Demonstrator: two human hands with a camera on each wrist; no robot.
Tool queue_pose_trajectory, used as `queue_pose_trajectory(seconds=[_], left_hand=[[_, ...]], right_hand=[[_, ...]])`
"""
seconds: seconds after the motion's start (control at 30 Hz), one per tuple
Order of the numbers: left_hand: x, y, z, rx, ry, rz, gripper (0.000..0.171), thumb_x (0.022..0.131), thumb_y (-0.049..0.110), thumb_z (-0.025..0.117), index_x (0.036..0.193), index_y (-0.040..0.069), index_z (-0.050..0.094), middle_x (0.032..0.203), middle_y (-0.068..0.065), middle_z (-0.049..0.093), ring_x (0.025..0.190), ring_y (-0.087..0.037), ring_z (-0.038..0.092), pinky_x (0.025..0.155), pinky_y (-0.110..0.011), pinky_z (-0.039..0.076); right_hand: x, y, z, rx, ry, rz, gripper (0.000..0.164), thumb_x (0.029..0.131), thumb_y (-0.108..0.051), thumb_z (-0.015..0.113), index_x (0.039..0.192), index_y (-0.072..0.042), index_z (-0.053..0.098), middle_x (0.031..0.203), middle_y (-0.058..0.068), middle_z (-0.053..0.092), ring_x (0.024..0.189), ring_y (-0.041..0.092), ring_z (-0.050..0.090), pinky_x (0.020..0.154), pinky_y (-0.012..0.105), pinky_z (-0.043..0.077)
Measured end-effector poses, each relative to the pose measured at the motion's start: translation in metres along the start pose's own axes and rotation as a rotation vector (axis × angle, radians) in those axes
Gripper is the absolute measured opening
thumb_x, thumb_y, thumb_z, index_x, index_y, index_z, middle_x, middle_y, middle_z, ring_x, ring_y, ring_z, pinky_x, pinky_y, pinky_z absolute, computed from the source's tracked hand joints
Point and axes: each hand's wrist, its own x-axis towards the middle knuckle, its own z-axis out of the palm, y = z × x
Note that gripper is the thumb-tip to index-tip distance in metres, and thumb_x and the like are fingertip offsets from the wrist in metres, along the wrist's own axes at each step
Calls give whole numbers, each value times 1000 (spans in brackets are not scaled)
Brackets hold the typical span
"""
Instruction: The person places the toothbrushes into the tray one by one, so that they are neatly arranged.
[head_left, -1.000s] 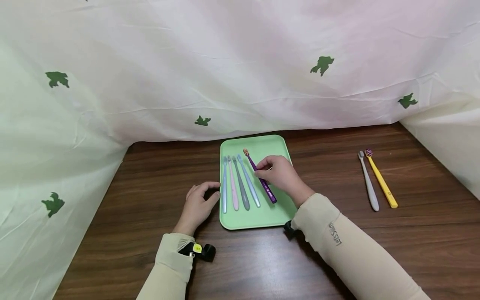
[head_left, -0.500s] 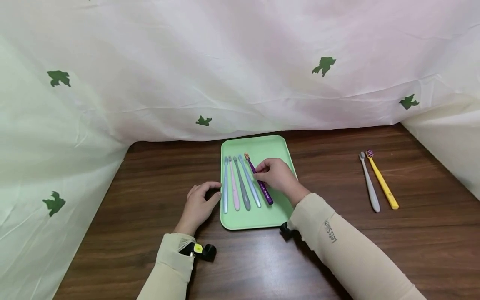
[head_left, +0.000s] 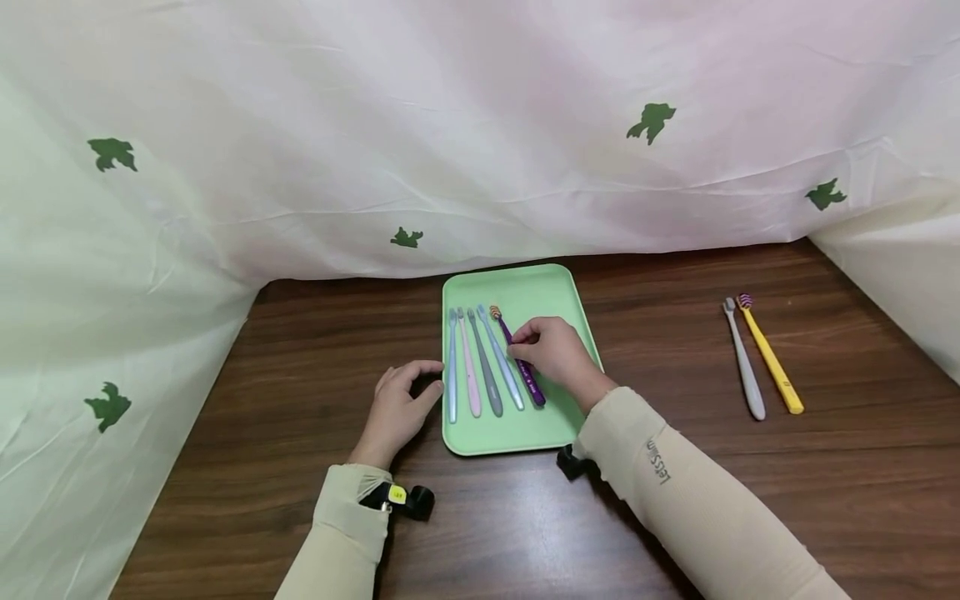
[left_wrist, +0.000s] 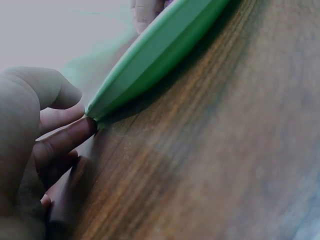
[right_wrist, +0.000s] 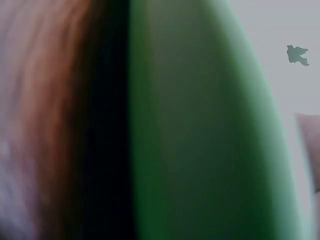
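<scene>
In the head view my right hand (head_left: pixel 558 354) pinches a purple toothbrush (head_left: pixel 532 385) with an orange-striped head, low over the light green tray (head_left: pixel 525 286). Left of it in the tray lie two light blue toothbrushes, a pink toothbrush (head_left: pixel 470 375) and a dark grey toothbrush (head_left: pixel 489 379), side by side with heads away from me. My left hand (head_left: pixel 397 408) rests at the tray's left edge, fingers loosely bent. The left wrist view has its fingertips (left_wrist: pixel 82 129) against the rim and the thumb apart. Mostly the tray's blurred side fills the right wrist view.
To the right on the dark wooden table (head_left: pixel 660 333) lie a light grey toothbrush (head_left: pixel 745 367) and a yellow toothbrush (head_left: pixel 772 358). A white curtain (head_left: pixel 480 150) with green bird shapes hangs behind the table and along both sides.
My right hand has moved the purple toothbrush slightly left, nearer the light blue one, and turned it more in line with the row. The left hand has stayed at the tray's edge.
</scene>
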Motion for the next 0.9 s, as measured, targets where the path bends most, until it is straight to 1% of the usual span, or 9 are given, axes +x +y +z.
queue_pose_trajectory(seconds=[0.13, 0.27, 0.4, 0.47, 0.67, 0.83, 0.9], left_hand=[[1, 1, 1, -7, 0, -1, 26, 96, 16, 66, 121, 11, 70, 125, -5, 69, 131, -26, 52, 123, -48, 12], [1, 2, 0, -9, 1, -3, 26, 96, 16, 66, 121, 11, 70, 124, -5, 69, 130, -26, 52, 123, -47, 11], [1, 1, 0, 0, 2, -9, 26, 96, 15, 66, 121, 11, 70, 124, -5, 69, 130, -26, 52, 123, -47, 12], [1, 1, 0, 2, 3, -14, 25, 97, 16, 65, 121, 11, 70, 125, -5, 69, 130, -26, 52, 123, -46, 12], [0, -1, -1, 6, 11, -16, 25, 96, 16, 65, 120, 12, 70, 124, -4, 69, 131, -26, 52, 123, -47, 12], [1, 0, 0, 3, 12, -7, 25, 96, 15, 66, 120, 11, 70, 124, -4, 69, 130, -26, 52, 123, -48, 12], [0, 1, 1, 1, 8, -7, 25, 96, 15, 67, 120, 12, 70, 124, -4, 69, 131, -26, 52, 123, -48, 12]], right_hand=[[-2, 3, -1, -68, 18, -14, 11, 91, -20, 75, 93, -9, 75, 86, 2, 70, 73, 15, 61, 66, 29, 53], [-3, 5, -2, -64, 17, -8, 12, 92, -21, 74, 94, -10, 75, 83, 2, 70, 66, 15, 61, 60, 29, 54], [-2, 5, 1, -88, 45, -30, 13, 92, -23, 75, 92, -9, 72, 81, 2, 68, 66, 15, 59, 61, 29, 51], [-1, 5, 2, -89, 61, -27, 14, 92, -23, 75, 91, -10, 70, 80, 2, 67, 67, 16, 59, 62, 30, 50], [1, 4, 3, -71, 65, -10, 16, 92, -24, 74, 92, -9, 68, 80, 3, 66, 66, 16, 59, 60, 30, 51], [0, 9, 1, -10, 47, 2, 18, 92, -24, 75, 95, -8, 67, 79, 5, 67, 58, 17, 62, 54, 31, 55], [-3, 11, -2, 20, 35, -3, 19, 92, -24, 75, 96, -7, 67, 79, 5, 67, 58, 17, 63, 54, 32, 57]])
